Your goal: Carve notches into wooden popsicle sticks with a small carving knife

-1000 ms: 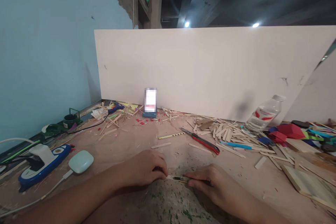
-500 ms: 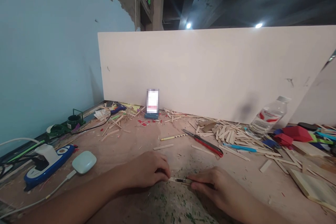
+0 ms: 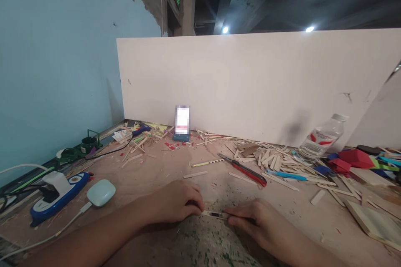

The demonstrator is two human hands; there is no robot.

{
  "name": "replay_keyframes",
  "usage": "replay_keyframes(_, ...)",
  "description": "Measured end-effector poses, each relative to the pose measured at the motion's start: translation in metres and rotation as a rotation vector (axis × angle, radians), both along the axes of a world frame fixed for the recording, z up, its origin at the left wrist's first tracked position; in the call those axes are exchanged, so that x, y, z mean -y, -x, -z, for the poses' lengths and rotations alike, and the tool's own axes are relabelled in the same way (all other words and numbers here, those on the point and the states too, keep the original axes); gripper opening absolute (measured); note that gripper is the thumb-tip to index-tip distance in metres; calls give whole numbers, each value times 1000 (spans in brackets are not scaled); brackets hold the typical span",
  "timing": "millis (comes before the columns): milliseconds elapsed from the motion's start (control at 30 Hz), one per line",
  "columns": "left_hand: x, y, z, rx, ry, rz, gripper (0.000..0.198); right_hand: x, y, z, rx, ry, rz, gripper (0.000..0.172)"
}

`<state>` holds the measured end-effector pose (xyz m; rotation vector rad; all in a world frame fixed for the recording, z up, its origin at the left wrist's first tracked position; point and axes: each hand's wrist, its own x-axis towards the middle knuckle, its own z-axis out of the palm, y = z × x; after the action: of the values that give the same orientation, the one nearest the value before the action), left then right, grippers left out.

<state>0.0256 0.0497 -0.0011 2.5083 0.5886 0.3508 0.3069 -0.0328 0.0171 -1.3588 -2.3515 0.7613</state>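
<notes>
Near edge: both forearms come in low over the worktop.

- Left hand: knuckles up, fingers curled under, fingertips pinching the left end of a thin stick.
- Right hand: lies flatter, thumb and forefinger pinching the stick's right end.
- The thin stick lies flat on the worktop between the two hands. It is pale with a dark stretch near the middle; what that dark stretch is, I cannot tell.
- The surface under it is scuffed and flecked with green.

Step in hand, as I judge it: the stick is held down and steadied at both ends, with only a short span bare between the fingertips. Any further handling calls for a light, even pinch, since the piece looks slight enough to bend or snap.

Left of the arms:
- a mint-coloured rounded case on a white cable
- a blue-and-white power strip beyond it

Middle ground:
- one loose flat stick
- a yellow striped stick
- a red-handled utility knife, well apart from the hands
- a blue pen-like tool to its right

Further back:
- a heap of craft sticks
- a plastic water bottle leaning at the right
- a red block beside it

Far edge: a phone on a blue stand, upright against the white board.
</notes>
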Motion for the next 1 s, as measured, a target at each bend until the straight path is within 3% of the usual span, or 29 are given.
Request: replay_keyframes(1000,1,0,0,5,4,-5,18,0,-1,3,-7,-1,3,50)
